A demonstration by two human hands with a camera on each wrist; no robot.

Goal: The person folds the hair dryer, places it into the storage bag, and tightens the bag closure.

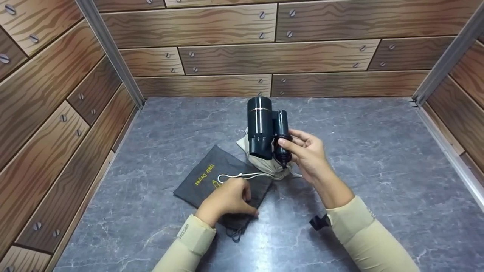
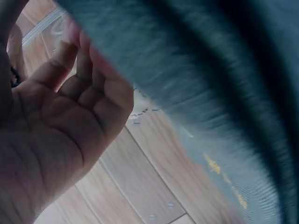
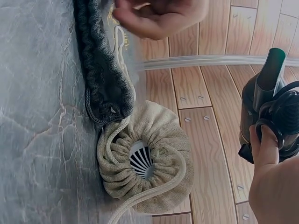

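My right hand [image 1: 310, 153] holds a dark green, glossy hair dryer [image 1: 260, 124] by its folded handle, thumb and fingers round the black cord wound there. My left hand [image 1: 228, 198] is over a dark grey drawstring pouch [image 1: 215, 160] printed "Hair Dryer" in yellow. Its fingers bend down and its thumb stands apart, near the pouch's edge. In the left wrist view the fingertips [image 2: 96, 58] are right at the grey cloth. A beige drawstring bag [image 3: 149, 196] lies behind the pouch, its gathered mouth showing a white vented thing [image 3: 141, 161] inside.
The bag's white cord [image 1: 249, 175] runs across the pouch. A grey marbled tabletop [image 1: 359, 151] lies under everything, enclosed by wood-print walls [image 1: 227, 60] with metal corner posts. A small black clip-like piece [image 1: 319, 223] shows by the right cuff.
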